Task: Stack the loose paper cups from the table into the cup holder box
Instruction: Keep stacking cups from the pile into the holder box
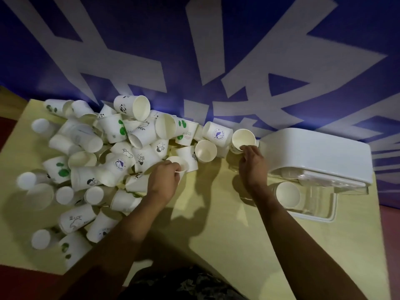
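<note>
A heap of several loose white paper cups [112, 135] with printed designs covers the left and back of the pale yellow table [216, 224]. My left hand [163, 178] pinches the rim of one white cup [178, 162] at the pile's right edge. My right hand [252, 163] grips an upright cup [243, 137] near the wall, mouth up. The cup holder box [320, 198], clear with a raised white lid [320, 152], stands at the right. One cup [287, 194] sits inside it, mouth up.
A blue wall with large white shapes [216, 50] runs along the table's back edge. Dark red floor [13, 282] shows at the left and lower left. Bare tabletop lies between my arms and in front of the box.
</note>
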Demonstrator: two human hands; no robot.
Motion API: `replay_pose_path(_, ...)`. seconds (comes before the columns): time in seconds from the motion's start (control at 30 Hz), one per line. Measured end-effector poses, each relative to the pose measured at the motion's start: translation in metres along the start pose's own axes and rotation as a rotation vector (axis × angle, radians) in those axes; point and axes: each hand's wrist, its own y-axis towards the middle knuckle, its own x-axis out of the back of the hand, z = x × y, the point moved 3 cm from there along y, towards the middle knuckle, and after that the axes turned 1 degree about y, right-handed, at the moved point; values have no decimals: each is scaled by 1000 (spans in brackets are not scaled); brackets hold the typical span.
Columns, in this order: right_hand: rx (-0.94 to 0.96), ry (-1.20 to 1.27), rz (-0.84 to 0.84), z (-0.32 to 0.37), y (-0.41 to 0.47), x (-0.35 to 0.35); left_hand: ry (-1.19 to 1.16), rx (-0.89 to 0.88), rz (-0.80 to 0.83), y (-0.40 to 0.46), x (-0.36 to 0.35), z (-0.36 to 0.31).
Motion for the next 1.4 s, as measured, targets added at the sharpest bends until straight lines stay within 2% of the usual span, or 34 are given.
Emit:
replay_pose_path(0.2, 24, 89, -162, 17, -45, 22, -75, -81, -123, -27, 13, -10)
replay_pose_path(0.33, 49, 65, -244, 23, -88, 46, -123, -198, -220, -47, 20, -33)
replay_pose_path(0.53, 50, 35, -376, -7, -135, 87, -249, -278, -234, -72, 25, -83)
replay_pose_path(0.73, -35, 163, -458, -55, -149, 126, -372, -350, -204, -89, 20, -132)
replay_pose_path(0.87, -22, 79, -385, -80, -145, 136, -410, -355, -225, -100, 16, -160)
replay_pose_path(1.13, 129, -97, -39, -117, -127, 95, -388, -342, -223, -119, 0, -200)
replay_pose_path(1.27, 208, -109, -6, -123, -116, 83, -353, -350, -214, -125, -14, -218)
replay_pose_path(1.4, 221, -14, 10, -130, -117, 82, -300, -389, -204, -125, -26, -240)
